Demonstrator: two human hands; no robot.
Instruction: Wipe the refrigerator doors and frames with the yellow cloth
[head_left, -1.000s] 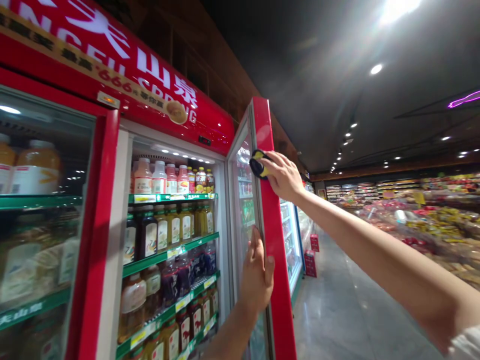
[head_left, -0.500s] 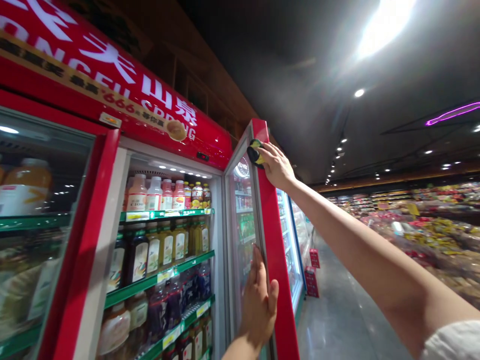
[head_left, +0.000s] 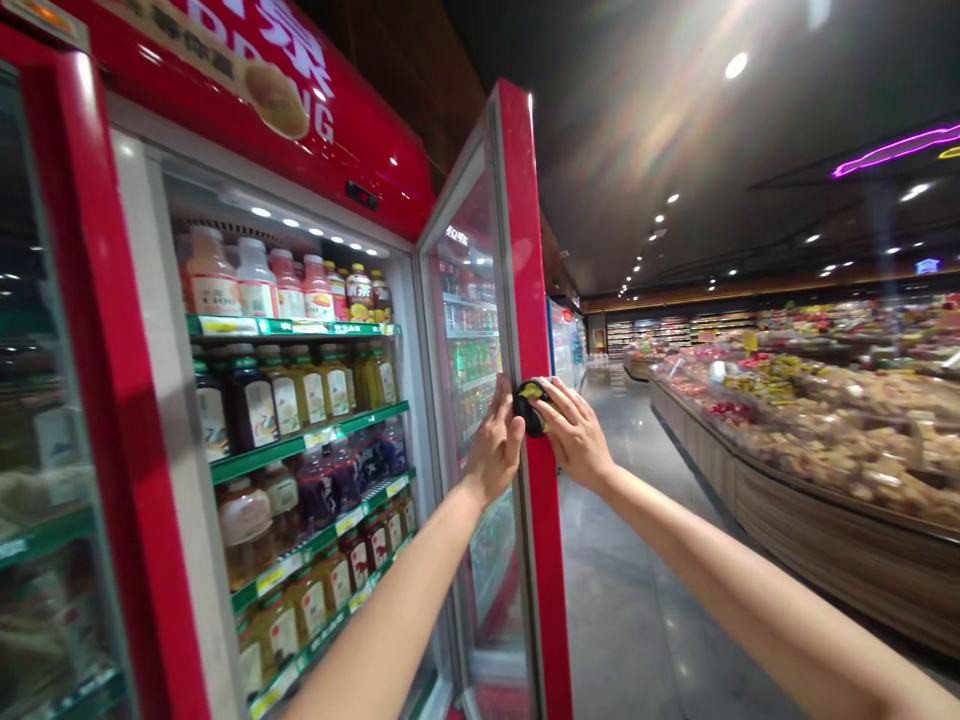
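- So, the right hand (head_left: 577, 435) has its grip closed on a black-and-yellow cleaning pad (head_left: 531, 407), fingers pressed around it and holding it against the door's inner edge, where the glass meets the red frame.
- The left hand (head_left: 495, 445) sits just beside the pad, its grip spread, with the fingers (head_left: 504, 400) flat against the glass pane (head_left: 469, 260).
- The red-framed door (head_left: 525, 250) of a drinks cooler stands swung outward, with the pad at about its middle height.
- Inside the cooler, green shelves (head_left: 300, 440) carry rows of juice bottles (head_left: 255, 285) and glass bottles (head_left: 300, 390), with yellow price tags along the shelf edges.
- To the left are a second cooler door (head_left: 97, 300) and, above, a glossy red header (head_left: 300, 90) with white lettering.
- Past the door, a grey tiled floor (head_left: 622, 560) runs along a long wood-fronted surface (head_left: 825, 530) heaped with packaged food (head_left: 825, 425).
- Farthest off stand store shelves (head_left: 652, 335), under a dark ceiling (head_left: 675, 120) with a pink neon strip (head_left: 900, 150).
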